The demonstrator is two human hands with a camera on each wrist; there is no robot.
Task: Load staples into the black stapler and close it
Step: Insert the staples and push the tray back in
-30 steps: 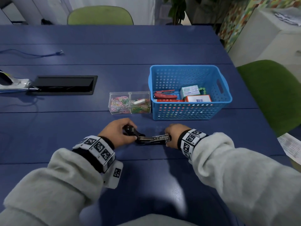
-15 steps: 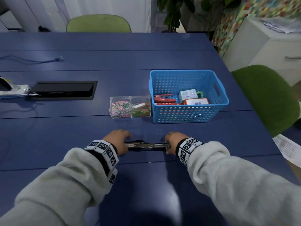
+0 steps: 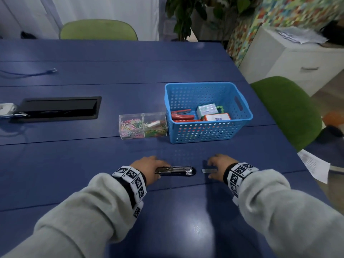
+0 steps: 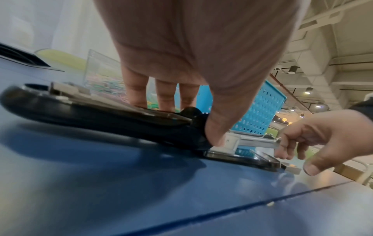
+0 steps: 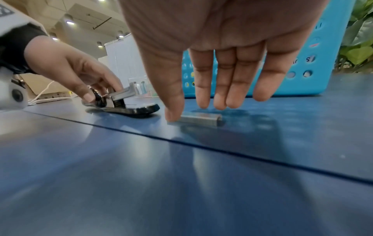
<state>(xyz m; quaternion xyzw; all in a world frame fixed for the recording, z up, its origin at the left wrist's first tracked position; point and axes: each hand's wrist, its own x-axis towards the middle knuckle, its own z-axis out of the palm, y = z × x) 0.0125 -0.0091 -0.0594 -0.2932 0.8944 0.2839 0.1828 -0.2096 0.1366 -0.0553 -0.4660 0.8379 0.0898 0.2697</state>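
The black stapler (image 3: 176, 170) lies swung open flat on the blue table (image 3: 167, 211), its metal magazine (image 4: 252, 140) pointing right. My left hand (image 3: 151, 167) grips it at the hinge end, thumb (image 4: 216, 135) on the near side and fingers on the far side. A short silver strip of staples (image 5: 199, 119) lies on the table just right of the stapler's tip (image 3: 209, 171). My right hand (image 5: 193, 110) hangs over the strip with straight fingers. Its thumb tip touches the strip's left end, and the other fingertips hover just above it.
Behind the hands stands a blue basket (image 3: 208, 135) holding a red stapler (image 3: 181, 115) and small boxes (image 3: 216, 117). A clear box of coloured paper clips (image 3: 142, 125) sits to its left. A black cable hatch (image 3: 57, 108) lies far left and a paper sheet (image 3: 314, 164) at the right table edge.
The stapler went from half open to lying flat. My right hand let go of its right end and moved right, over the staple strip. The left hand kept its hold.
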